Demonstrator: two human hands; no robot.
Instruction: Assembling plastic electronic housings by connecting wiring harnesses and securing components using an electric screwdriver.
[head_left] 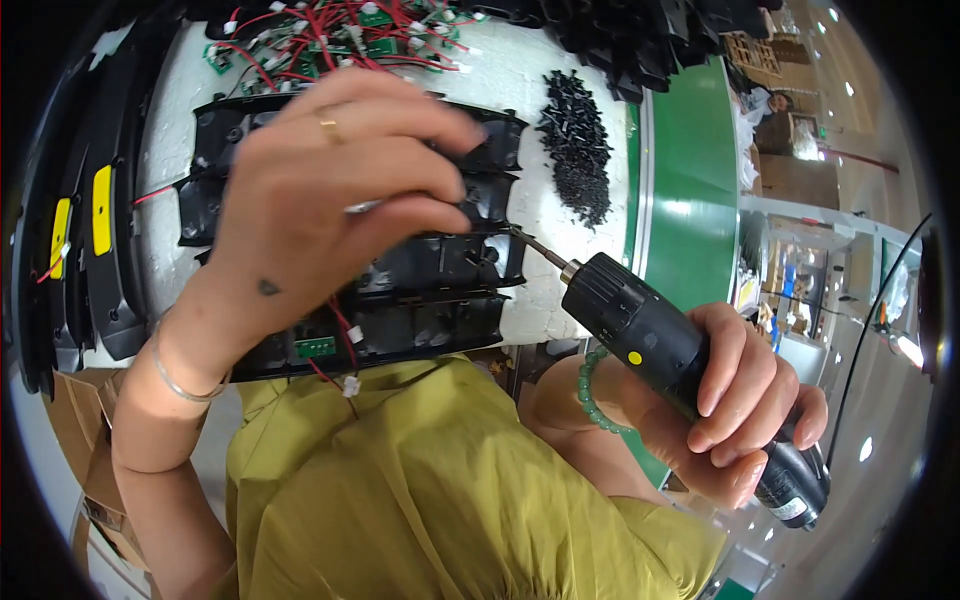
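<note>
My right hand point(745, 405) grips a black electric screwdriver point(650, 335); its bit tip touches the right edge of a long black plastic housing point(460, 270) lying on the white work surface point(530, 90). My left hand point(320, 190) hovers over the housing with fingers curled together, pinching something small and silvery that I cannot make out. A small green circuit board point(315, 347) with red wires point(345, 340) sits at the housing's near edge.
A heap of small black screws point(580, 150) lies right of the housing. Green boards with red wires point(340, 35) pile up at the back, next to black plastic parts point(630, 40). A green conveyor belt point(690, 190) runs along the right. Black panels with yellow patches point(95, 220) stand at left.
</note>
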